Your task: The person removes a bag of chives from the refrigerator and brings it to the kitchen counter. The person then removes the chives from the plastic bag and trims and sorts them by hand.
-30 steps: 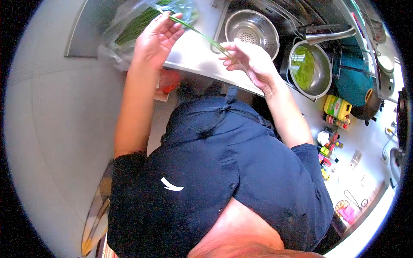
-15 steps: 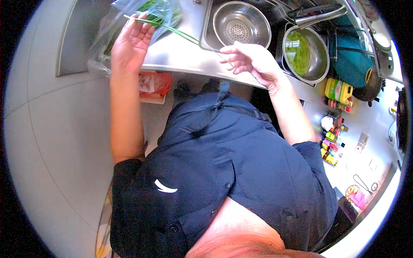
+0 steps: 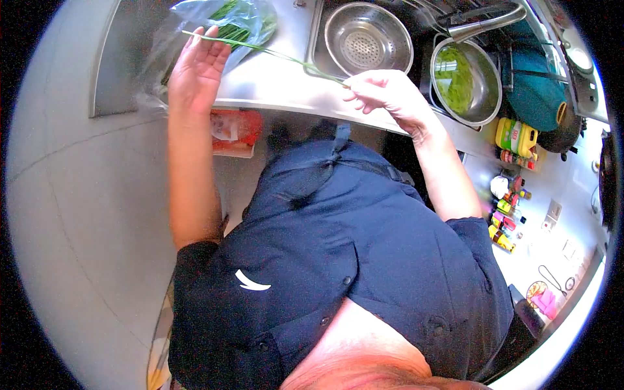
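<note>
One long, thin green vegetable stalk stretches between my two hands over the front of the counter. My left hand pinches its left end between thumb and fingertips, the tip poking out beyond. At the other end, the fingertips of my right hand are closed on the stalk. Just behind my left hand lies a clear plastic bag with a bundle of similar green stalks in it. A steel colander stands in the sink behind my right hand.
Right of the colander, a steel bowl holds cut green pieces in what looks like water. The faucet reaches over it. A yellow jug and several bottles stand farther right. Below the counter edge sits a red package.
My right hand's fingers have closed on the stalk's right end, which was looser before. The stalk now runs straighter. My left hand keeps its pinch, and the view has shifted slightly.
</note>
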A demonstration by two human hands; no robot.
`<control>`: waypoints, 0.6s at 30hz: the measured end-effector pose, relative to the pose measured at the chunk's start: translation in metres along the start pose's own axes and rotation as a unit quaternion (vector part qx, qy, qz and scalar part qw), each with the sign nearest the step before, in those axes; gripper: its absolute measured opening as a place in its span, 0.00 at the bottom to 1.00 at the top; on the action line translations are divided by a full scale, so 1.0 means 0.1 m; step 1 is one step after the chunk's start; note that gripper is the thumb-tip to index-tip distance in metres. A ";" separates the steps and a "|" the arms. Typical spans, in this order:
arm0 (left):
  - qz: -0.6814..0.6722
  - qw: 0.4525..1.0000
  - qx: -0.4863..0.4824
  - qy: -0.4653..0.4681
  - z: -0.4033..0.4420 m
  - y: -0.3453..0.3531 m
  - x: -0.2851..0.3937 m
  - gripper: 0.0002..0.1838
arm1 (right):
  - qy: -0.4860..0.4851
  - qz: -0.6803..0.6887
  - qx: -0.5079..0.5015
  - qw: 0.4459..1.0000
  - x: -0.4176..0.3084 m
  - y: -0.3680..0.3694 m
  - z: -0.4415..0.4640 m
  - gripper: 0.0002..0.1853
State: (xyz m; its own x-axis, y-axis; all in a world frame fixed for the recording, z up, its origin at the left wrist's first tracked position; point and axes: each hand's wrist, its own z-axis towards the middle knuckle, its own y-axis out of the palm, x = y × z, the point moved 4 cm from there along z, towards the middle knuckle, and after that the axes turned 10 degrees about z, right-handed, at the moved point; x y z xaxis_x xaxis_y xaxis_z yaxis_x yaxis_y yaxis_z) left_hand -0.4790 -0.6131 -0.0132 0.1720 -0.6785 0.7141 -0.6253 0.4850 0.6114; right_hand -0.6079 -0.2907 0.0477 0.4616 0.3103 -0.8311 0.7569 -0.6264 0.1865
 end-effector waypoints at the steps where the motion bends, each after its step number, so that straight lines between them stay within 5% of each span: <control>1: 0.000 1.000 0.001 0.000 -0.01 0.01 0.00 0.18 | -0.001 0.001 -0.004 1.000 -0.01 0.01 0.00 0.19; 18: 0.014 1.000 0.024 0.003 -0.05 0.02 0.00 0.19 | 0.003 -0.065 0.033 0.997 -0.01 -0.01 0.02 0.15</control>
State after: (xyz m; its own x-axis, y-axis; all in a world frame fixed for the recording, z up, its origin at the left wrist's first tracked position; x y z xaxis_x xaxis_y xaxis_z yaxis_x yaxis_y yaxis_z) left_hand -0.4767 -0.6096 -0.0104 0.1582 -0.6609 0.7336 -0.6666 0.4767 0.5731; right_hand -0.6102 -0.2920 0.0474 0.3647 0.3968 -0.8424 0.7786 -0.6261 0.0422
